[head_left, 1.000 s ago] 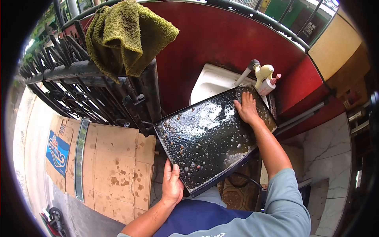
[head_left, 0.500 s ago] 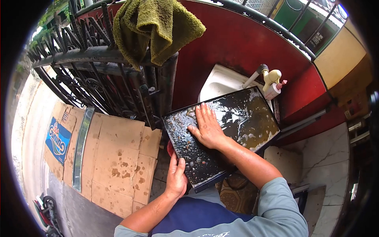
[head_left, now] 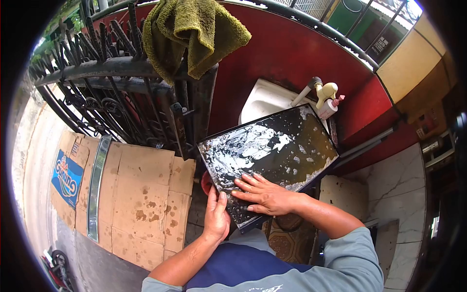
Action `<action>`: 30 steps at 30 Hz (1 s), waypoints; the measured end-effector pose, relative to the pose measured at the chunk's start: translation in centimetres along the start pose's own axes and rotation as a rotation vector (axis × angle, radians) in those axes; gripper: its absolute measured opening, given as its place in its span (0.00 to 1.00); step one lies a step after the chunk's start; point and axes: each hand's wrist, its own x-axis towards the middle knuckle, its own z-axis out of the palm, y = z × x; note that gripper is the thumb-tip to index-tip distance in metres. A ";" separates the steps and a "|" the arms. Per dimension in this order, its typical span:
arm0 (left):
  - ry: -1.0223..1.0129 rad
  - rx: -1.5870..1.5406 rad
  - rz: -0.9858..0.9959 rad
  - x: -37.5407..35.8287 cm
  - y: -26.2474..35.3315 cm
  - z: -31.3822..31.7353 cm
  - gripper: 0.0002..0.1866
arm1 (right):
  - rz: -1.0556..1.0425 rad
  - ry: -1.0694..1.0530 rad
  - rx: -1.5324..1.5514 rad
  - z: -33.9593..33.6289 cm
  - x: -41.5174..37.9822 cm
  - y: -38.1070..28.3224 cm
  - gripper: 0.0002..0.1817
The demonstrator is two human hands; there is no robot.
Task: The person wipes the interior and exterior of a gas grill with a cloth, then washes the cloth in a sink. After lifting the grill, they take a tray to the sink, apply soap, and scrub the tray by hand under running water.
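A black rectangular panel (head_left: 301, 141) with a raised rim, shallow like a tray, lies tilted in front of my body, wet and covered with water and suds. Its far edge overlaps the white sink (head_left: 265, 100). My left hand (head_left: 216, 216) grips the near-left edge, thumb on the rim and the other fingers partly hidden. On the panel's near part, my right hand (head_left: 267, 194) lies flat with its fingers spread, touching the wet surface. Something red (head_left: 206, 182) shows partly beside the left edge, behind my left hand; its kind I cannot make out.
A tap (head_left: 325, 92) and a bottle with a pink top (head_left: 331, 107) stand by the sink. At left, flattened cardboard (head_left: 141, 194) carries a long glass strip (head_left: 98, 190). A green towel (head_left: 194, 36) hangs on the black metal gate (head_left: 121, 73). Behind is a red wall (head_left: 287, 53).
My right hand has slid across the panel toward my body, from its upper middle to the near side. Foam and water have shifted on the surface. My left hand keeps its hold.
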 end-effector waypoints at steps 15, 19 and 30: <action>0.012 -0.012 -0.049 -0.1 0.2 0.6 0.27 | 0.186 0.249 0.020 -0.6 1.1 2.6 0.29; 0.034 0.072 0.002 -0.2 0.2 0.7 0.24 | -0.017 0.266 0.148 0.6 1.6 -3.0 0.26; 0.051 -0.004 -0.063 -0.6 0.5 1.9 0.23 | 0.093 0.344 0.145 2.4 -5.8 -5.1 0.15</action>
